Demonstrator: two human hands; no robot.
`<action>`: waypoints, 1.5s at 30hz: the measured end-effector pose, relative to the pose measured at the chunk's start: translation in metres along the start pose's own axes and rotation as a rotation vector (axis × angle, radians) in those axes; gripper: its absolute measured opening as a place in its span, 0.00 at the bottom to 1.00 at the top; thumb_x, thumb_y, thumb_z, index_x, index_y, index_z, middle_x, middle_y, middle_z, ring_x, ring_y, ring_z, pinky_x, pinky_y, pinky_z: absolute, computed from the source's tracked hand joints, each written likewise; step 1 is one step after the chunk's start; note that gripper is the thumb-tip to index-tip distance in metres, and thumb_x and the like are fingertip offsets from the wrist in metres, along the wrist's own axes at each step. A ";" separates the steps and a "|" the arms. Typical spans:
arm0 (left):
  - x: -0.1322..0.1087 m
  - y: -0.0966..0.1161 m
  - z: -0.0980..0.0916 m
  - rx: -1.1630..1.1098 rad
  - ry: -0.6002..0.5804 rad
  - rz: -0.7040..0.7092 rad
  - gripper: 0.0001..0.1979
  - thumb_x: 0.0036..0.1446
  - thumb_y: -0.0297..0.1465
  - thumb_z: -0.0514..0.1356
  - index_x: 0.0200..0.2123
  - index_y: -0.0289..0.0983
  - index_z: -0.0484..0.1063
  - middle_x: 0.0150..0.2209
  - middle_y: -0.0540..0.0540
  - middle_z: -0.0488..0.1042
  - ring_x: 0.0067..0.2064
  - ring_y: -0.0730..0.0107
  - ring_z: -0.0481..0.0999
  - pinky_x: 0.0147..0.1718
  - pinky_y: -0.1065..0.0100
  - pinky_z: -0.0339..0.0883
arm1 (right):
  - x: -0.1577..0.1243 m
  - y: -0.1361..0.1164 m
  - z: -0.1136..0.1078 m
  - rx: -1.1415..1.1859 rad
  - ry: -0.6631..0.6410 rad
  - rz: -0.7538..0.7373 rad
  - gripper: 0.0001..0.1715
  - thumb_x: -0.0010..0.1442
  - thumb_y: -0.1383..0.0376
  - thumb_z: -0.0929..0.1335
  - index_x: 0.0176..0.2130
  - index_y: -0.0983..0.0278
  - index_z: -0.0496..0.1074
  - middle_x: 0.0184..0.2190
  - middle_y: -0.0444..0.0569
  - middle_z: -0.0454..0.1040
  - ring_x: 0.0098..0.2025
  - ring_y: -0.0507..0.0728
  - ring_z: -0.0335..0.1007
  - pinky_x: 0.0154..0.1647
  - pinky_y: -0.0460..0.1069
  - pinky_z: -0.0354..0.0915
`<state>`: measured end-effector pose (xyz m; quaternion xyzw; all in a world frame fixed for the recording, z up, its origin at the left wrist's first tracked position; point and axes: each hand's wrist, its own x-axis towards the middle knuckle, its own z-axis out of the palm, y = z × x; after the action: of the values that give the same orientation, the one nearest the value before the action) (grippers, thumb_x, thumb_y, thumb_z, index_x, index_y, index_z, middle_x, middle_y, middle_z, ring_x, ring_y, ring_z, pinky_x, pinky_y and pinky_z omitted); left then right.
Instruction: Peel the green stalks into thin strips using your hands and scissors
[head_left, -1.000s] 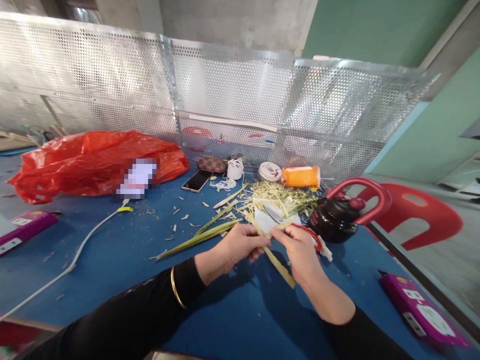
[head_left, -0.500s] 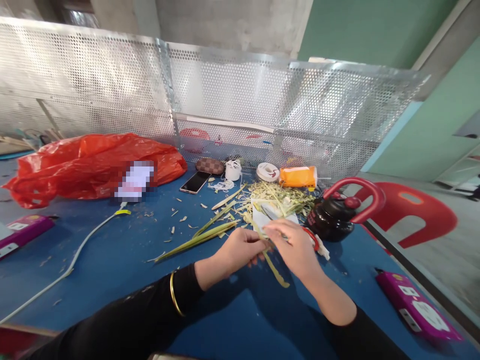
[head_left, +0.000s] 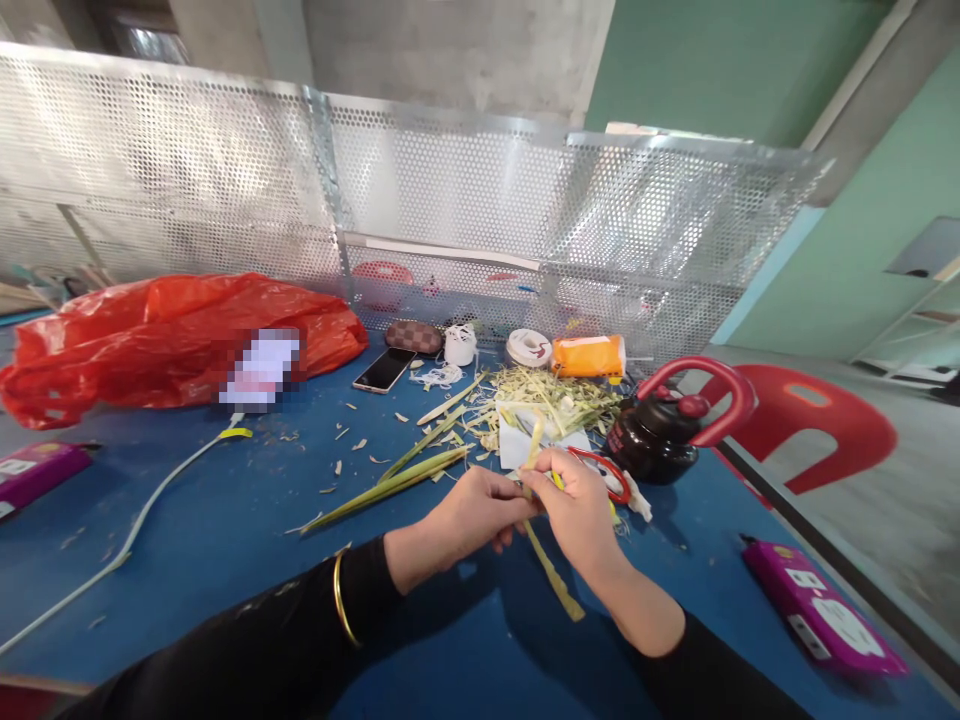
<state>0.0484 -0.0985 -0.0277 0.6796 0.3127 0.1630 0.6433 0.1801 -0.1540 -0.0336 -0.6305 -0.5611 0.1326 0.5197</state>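
My left hand (head_left: 476,512) is closed in a pinch on a long, pale yellow-green plant strip (head_left: 555,575). Its lower end hangs down between my hands, and a short end sticks up above the fingers. My right hand (head_left: 579,505) pinches the same strip close to the left fingertips; the exact grip is partly hidden. Just behind the right hand lie red-handled scissors (head_left: 619,482), their blades out of sight. A white sheet (head_left: 513,440) lies beyond the fingers, with a heap of plant shreds (head_left: 555,390) on and behind it. Longer green stalks (head_left: 390,488) rest left of my hands.
A black kettle-like bottle (head_left: 651,440) with a red handle stands at right, near a purple box (head_left: 821,605). Behind are an orange packet (head_left: 589,356), a ribbon spool (head_left: 529,347), white string (head_left: 460,345) and a phone (head_left: 385,370). A red plastic bag (head_left: 165,335) lies left.
My right hand has come down and left to the strip beside my left fingers. The strip's upper end now shows above them, and more of the red scissor handles is visible. The view shifted slightly.
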 end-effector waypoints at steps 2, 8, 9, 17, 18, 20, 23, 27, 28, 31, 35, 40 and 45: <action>0.001 -0.002 0.000 -0.005 -0.009 0.000 0.15 0.46 0.41 0.61 0.19 0.34 0.69 0.14 0.54 0.63 0.16 0.78 0.62 0.17 0.74 0.59 | 0.001 0.001 0.001 -0.005 0.002 -0.015 0.12 0.55 0.65 0.67 0.22 0.62 0.63 0.22 0.41 0.66 0.27 0.53 0.61 0.29 0.46 0.58; 0.009 -0.009 -0.005 -0.092 0.035 -0.034 0.15 0.44 0.42 0.62 0.20 0.34 0.70 0.17 0.53 0.65 0.18 0.79 0.62 0.17 0.74 0.58 | 0.006 0.001 0.001 -0.045 -0.054 -0.109 0.13 0.58 0.65 0.65 0.23 0.63 0.65 0.23 0.42 0.66 0.28 0.53 0.64 0.31 0.46 0.60; 0.010 -0.009 -0.006 -0.115 0.042 -0.039 0.15 0.44 0.41 0.63 0.20 0.34 0.70 0.17 0.53 0.65 0.18 0.79 0.63 0.17 0.75 0.58 | 0.006 0.001 0.001 -0.050 -0.065 -0.115 0.13 0.59 0.64 0.65 0.23 0.63 0.66 0.24 0.43 0.68 0.28 0.53 0.65 0.32 0.46 0.61; 0.006 0.001 -0.013 -0.295 0.133 -0.069 0.16 0.44 0.41 0.64 0.22 0.33 0.69 0.19 0.51 0.68 0.18 0.80 0.63 0.18 0.75 0.57 | 0.009 0.017 -0.004 -0.121 0.089 -0.082 0.14 0.61 0.58 0.63 0.42 0.62 0.73 0.44 0.54 0.75 0.47 0.62 0.70 0.47 0.54 0.64; 0.006 0.002 -0.014 -0.330 0.142 -0.079 0.15 0.44 0.40 0.64 0.23 0.33 0.69 0.20 0.51 0.68 0.18 0.80 0.64 0.18 0.75 0.58 | 0.011 0.021 -0.005 -0.134 0.127 -0.091 0.15 0.61 0.58 0.63 0.42 0.63 0.73 0.44 0.54 0.75 0.48 0.62 0.69 0.49 0.55 0.63; 0.007 0.003 -0.017 -0.385 0.165 -0.086 0.14 0.46 0.39 0.64 0.25 0.33 0.70 0.20 0.51 0.68 0.18 0.80 0.64 0.18 0.75 0.58 | 0.014 0.027 -0.009 -0.142 0.170 -0.087 0.16 0.61 0.57 0.63 0.42 0.63 0.73 0.45 0.55 0.75 0.48 0.62 0.69 0.50 0.56 0.62; 0.009 0.003 -0.022 -0.436 0.198 -0.092 0.12 0.48 0.37 0.63 0.28 0.32 0.71 0.20 0.51 0.68 0.19 0.80 0.64 0.18 0.76 0.57 | 0.017 0.032 -0.010 -0.130 0.145 -0.016 0.18 0.60 0.54 0.63 0.42 0.63 0.74 0.44 0.54 0.76 0.47 0.62 0.70 0.48 0.55 0.64; 0.010 0.004 -0.025 -0.449 0.203 -0.126 0.10 0.50 0.35 0.62 0.27 0.32 0.70 0.21 0.50 0.69 0.19 0.80 0.65 0.18 0.76 0.58 | 0.015 0.029 -0.007 -0.151 0.074 0.053 0.20 0.60 0.52 0.63 0.40 0.63 0.75 0.41 0.53 0.77 0.41 0.61 0.72 0.44 0.53 0.65; 0.010 0.004 -0.025 -0.444 0.203 -0.132 0.10 0.51 0.35 0.62 0.26 0.33 0.70 0.21 0.50 0.69 0.18 0.80 0.65 0.18 0.76 0.58 | 0.015 0.028 -0.007 -0.160 0.064 0.054 0.20 0.60 0.52 0.63 0.40 0.63 0.75 0.40 0.53 0.77 0.40 0.61 0.72 0.43 0.53 0.65; 0.010 0.005 -0.024 -0.439 0.204 -0.146 0.09 0.52 0.33 0.61 0.25 0.33 0.69 0.20 0.50 0.69 0.18 0.80 0.65 0.18 0.76 0.57 | 0.014 0.024 -0.007 -0.172 0.062 0.053 0.21 0.60 0.52 0.63 0.39 0.64 0.75 0.37 0.52 0.78 0.37 0.60 0.71 0.39 0.52 0.65; 0.010 0.005 -0.023 -0.437 0.202 -0.156 0.09 0.52 0.33 0.61 0.26 0.33 0.69 0.20 0.51 0.69 0.18 0.80 0.65 0.18 0.76 0.58 | 0.014 0.021 -0.008 -0.178 0.059 0.061 0.22 0.59 0.52 0.62 0.38 0.64 0.76 0.33 0.52 0.78 0.33 0.59 0.70 0.35 0.50 0.64; 0.012 0.001 -0.023 -0.446 0.179 -0.155 0.09 0.51 0.34 0.62 0.27 0.33 0.69 0.20 0.51 0.69 0.18 0.80 0.65 0.18 0.76 0.58 | 0.013 0.025 -0.006 -0.163 0.026 0.059 0.23 0.60 0.51 0.62 0.37 0.64 0.76 0.33 0.51 0.77 0.32 0.59 0.69 0.33 0.50 0.63; 0.013 -0.002 -0.024 -0.447 0.168 -0.151 0.10 0.50 0.35 0.63 0.29 0.32 0.70 0.20 0.51 0.70 0.19 0.79 0.66 0.18 0.76 0.58 | 0.015 0.026 -0.006 -0.148 0.042 0.051 0.22 0.60 0.50 0.62 0.35 0.64 0.75 0.34 0.51 0.78 0.33 0.59 0.70 0.34 0.50 0.63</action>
<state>0.0427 -0.0716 -0.0288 0.4792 0.3711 0.2355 0.7597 0.2040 -0.1400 -0.0459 -0.6839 -0.5422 0.0904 0.4797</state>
